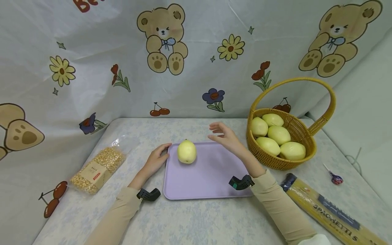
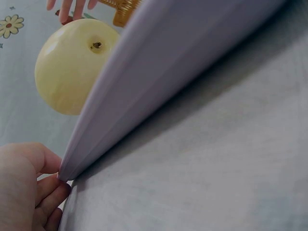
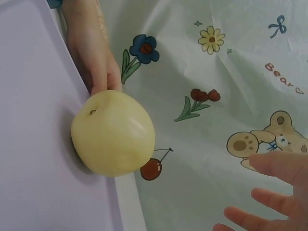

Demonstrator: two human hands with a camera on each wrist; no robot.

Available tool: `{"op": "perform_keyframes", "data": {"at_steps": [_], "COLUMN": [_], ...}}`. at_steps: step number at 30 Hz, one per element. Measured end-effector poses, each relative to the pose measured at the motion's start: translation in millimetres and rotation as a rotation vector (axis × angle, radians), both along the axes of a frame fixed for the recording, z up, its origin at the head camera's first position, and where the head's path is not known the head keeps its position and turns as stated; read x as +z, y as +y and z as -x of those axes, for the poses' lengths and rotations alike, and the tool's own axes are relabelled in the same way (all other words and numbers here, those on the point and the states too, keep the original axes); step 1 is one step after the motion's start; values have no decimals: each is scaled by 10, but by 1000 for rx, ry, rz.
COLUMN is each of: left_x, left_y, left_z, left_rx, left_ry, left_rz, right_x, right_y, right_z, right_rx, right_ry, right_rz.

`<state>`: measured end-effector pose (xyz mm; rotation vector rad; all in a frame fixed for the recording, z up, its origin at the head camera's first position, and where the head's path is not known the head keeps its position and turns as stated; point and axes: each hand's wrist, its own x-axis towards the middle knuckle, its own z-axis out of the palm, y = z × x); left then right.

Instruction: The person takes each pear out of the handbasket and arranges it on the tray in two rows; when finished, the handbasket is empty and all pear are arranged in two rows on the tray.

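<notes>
Near the centre of the frame, a pale yellow fruit (image 1: 186,152) is resting in the upper left part of a lilac tray (image 1: 211,183), which is lying on the bench (image 1: 183,221). The left hand (image 1: 155,160) is grasping the tray's upper left corner, thumb and fingers meeting its rim. The right hand (image 1: 225,134) is hovering over the tray's upper right edge, released, its fingers spreading apart and holding nothing. Right of it, a wicker basket (image 1: 260,157) is holding more fruits (image 1: 278,135). At the left of the frame, a bag of corn kernels (image 1: 111,157) is lying on the bench; at the lower right, a spaghetti packet (image 1: 330,212) is lying slantwise, with a lollipop (image 1: 337,179) resting above it. Behind, a bear-printed sheet (image 1: 199,34) is hanging.
</notes>
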<state>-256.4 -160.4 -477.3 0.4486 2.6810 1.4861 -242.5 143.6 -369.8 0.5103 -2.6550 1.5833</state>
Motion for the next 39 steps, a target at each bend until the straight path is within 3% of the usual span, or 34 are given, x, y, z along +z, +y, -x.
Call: {"op": "perform_keyframes", "data": {"at_steps": [12,30,39], "left_x": [-7,-16,-7], "left_y": [-5,-13,-8], "left_z": [-29,-10,-2], "left_rx": [7,1,-8], "left_ry": [10,-2,-3], "left_rz": [11,17,13], "right_x": [44,70,59], "right_y": [285,906,1197], "right_z": [-66,-299,-375], "right_rx": [-14,-163,-306], "right_ry": [-47,-11,-7], "right_rz": [19,-4,-36]}}
